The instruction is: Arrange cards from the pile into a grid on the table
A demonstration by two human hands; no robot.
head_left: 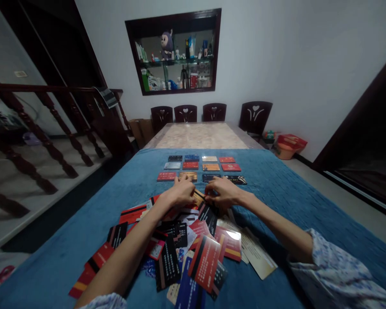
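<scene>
A loose heap of plastic cards (204, 257) in red, black, blue and cream lies spread on the blue cloth, several showing magnetic stripes. At its far edge my left hand (182, 189) is closed, fingertips at the left end of an orange-yellow card (198, 197) with a dark stripe. My right hand (223, 192) is closed too, its fingers pinched at the right end of the same card. Just beyond my hands, cards stand in neat rows of small stacks, among them a red stack (166, 176) and a black stack (237, 180). My fingers partly hide the nearest row.
The blue cloth (276, 193) covers the near part of a long table with a marble-look top (201, 135). Dark chairs (255, 118) stand around its far end. A wooden railing (48, 141) runs along the left, and an orange bucket (286, 150) sits on the floor at right.
</scene>
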